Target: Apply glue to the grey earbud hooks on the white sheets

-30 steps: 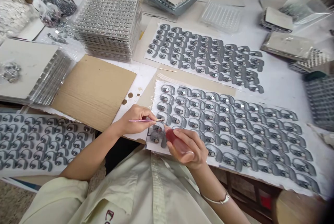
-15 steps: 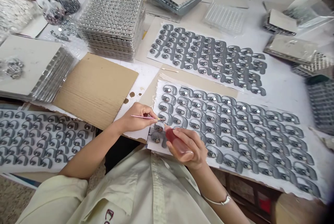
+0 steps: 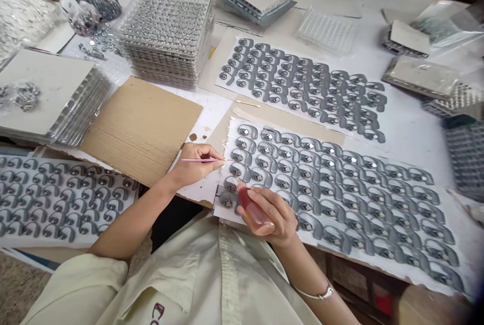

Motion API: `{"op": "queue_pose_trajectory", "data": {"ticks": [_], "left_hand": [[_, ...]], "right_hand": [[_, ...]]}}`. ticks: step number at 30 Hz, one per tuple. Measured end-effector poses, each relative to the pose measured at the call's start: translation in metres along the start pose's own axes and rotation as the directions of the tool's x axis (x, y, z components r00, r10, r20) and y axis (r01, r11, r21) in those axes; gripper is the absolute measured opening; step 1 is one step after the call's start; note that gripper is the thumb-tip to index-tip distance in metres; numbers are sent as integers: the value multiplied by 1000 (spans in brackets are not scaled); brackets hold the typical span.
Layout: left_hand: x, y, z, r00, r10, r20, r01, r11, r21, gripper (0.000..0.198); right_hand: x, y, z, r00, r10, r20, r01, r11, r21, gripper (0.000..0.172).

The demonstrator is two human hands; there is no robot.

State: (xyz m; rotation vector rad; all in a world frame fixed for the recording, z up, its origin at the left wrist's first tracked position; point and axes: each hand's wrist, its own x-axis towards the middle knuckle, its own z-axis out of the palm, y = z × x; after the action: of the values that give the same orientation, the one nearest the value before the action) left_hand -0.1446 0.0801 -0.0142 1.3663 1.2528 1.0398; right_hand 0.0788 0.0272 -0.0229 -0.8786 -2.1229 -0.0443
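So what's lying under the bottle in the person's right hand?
A white sheet carrying rows of grey hook-shaped pieces with shiny centres; those directly beneath the right hand and bottle are covered and cannot be seen.

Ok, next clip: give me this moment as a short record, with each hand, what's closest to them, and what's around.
left hand: holds a thin pink brush like a pen
right hand: grips a reddish bottle
nearest: rows of grey curved pieces with shiny domes
around: cardboard sheet, stacked clear trays
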Motion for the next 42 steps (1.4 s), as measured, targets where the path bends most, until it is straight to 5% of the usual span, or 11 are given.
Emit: {"op": "queue_pose_trajectory", "data": {"ticks": [8, 14, 17, 20, 24, 33, 42], "left_hand": [[-5, 0, 1, 979, 139, -147, -129, 989, 72, 11], [-75, 4, 13, 919, 239, -313, -197, 967, 160, 2], [-112, 8, 21, 964, 74, -255, -64, 997, 47, 3], [-131, 9, 28, 986, -78, -147, 77, 997, -8, 1], [-130, 4, 35, 976, -177, -127, 175, 984, -28, 3], [-114, 6, 44, 973, -172, -156, 168, 985, -38, 10], [-90, 12, 56, 976, -201, -83, 197, 979, -51, 11]], "right_hand": [[3, 2, 0, 999, -33, 1, 33, 999, 19, 51], [5, 4, -1, 986, 119, -114, -99, 980, 173, 42], [9, 10, -6, 861, 435, -264, -307, 857, 414, 27], [13, 18, -12, 695, 677, -241, -368, 623, 691, 23], [9, 31, -18, 637, 762, -115, -378, 439, 815, 29], [-6, 58, -24, 527, 825, -202, -332, 418, 845, 23], [7, 65, -37, 570, 785, -244, -320, 485, 814, 31]]}}
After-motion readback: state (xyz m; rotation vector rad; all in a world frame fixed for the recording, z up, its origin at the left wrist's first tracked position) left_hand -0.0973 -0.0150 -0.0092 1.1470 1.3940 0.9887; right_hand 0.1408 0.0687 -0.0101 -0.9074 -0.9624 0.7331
